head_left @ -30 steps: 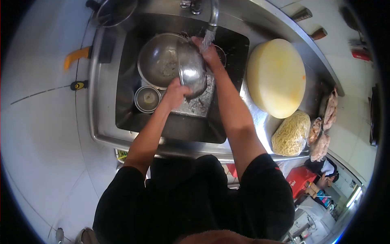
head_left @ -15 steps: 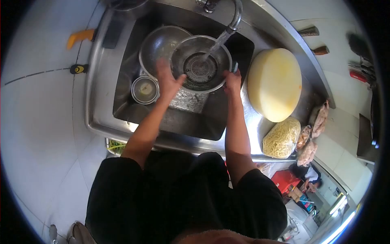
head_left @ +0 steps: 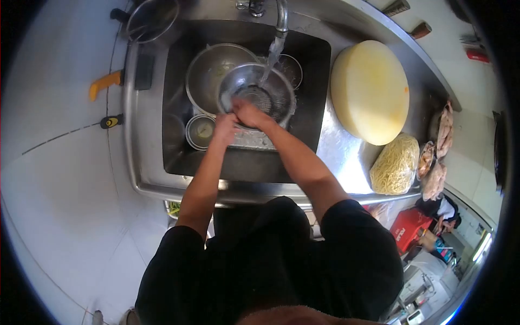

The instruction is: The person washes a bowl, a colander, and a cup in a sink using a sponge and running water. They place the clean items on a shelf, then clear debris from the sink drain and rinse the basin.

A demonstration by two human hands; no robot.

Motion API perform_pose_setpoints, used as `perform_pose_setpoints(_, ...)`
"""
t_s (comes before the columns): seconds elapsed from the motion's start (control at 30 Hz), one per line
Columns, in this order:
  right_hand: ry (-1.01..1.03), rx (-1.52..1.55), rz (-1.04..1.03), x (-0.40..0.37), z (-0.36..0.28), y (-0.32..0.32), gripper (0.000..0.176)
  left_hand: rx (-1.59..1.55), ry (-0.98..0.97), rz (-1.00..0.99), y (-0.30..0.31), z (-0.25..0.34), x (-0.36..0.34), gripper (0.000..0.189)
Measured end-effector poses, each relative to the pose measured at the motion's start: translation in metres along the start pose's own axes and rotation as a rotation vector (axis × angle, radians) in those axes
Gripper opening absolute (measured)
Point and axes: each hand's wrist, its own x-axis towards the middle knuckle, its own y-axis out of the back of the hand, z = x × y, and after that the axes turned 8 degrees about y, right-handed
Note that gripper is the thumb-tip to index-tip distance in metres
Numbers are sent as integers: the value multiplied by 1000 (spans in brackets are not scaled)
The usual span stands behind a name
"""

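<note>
Both of my hands had come in from the two sides of the steel colander and met at its near rim. My left hand had its fingers curled shut on that rim. My right hand lay over the rim just beside it, and I could not tell whether its fingers gripped. The colander sat in the sink under the running tap, against a larger steel bowl, with a small steel cup near my left hand.

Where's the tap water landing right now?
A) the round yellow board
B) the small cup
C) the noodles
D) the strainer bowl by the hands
D: the stream from the faucet falls into the strainer bowl, with the left hand and right hand at its near rim.
</note>
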Motion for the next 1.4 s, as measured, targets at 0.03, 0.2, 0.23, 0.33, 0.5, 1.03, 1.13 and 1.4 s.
perform_pose_setpoints(0.03,13,-261,-149,-16,-14,12,43,48,26,88,32,1,9,11)
perform_pose_setpoints(0.2,67,-865,160,-38,7,83,34,-28,34,154,3,-11,-30,16)
perform_pose_setpoints(0.23,23,-724,317,-16,6,73,34,78,30,136,-4,-22,-16,24)
perform_pose_setpoints(0.33,39,-217,259,-16,-51,45,33,147,37,74,8,-4,23,33)
perform_pose_setpoints(0.5,51,-896,5,-43,5,103,30,84,-43,212,-3,15,-21,7)
perform_pose_setpoints(1.03,-286,-394,650,-336,-67,125,44,1703,-707,329,-152,125,-41,47)
perform_pose_setpoints(1.13,-361,-585,647,-370,-41,110,47,1787,-1226,261,-143,129,-21,53)
perform_pose_setpoints(1.4,25,-334,701,-334,-86,97,51,1279,-1436,447,-135,91,-117,51)
